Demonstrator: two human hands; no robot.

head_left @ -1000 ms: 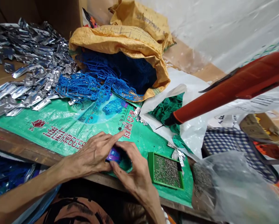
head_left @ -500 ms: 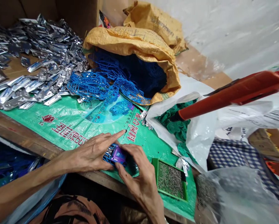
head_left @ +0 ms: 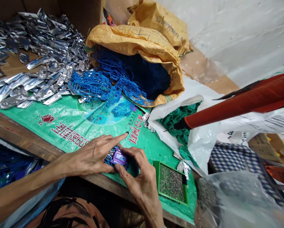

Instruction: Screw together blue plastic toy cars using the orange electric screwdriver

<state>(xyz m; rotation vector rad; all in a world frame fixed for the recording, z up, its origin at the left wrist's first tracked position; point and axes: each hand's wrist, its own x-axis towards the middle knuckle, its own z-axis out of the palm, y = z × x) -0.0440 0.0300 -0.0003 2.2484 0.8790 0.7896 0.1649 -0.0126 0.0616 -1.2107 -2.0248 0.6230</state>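
Nearest, the left hand (head_left: pixel 94 155) and right hand (head_left: pixel 138 177) together pinch a small purple-and-blue plastic toy part (head_left: pixel 117 157) on the glossy green woven sheet (head_left: pixel 68 123); fingers hide most of it. Just right, a green tray (head_left: pixel 171 182) holds tiny metal bits, too small to identify. Farther, tangled blue plastic frames (head_left: pixel 104 87) spill from a yellow sack (head_left: pixel 137 41), beside crinkled silver foil packets (head_left: pixel 37 63). An orange tool (head_left: pixel 239 103) is cut off at right.

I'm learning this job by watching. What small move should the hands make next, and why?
Probably press the purple piece down onto the blue part. Both hands, left and right, pinch them together on the green mat, and the purple piece looks tilted, not fully seated.
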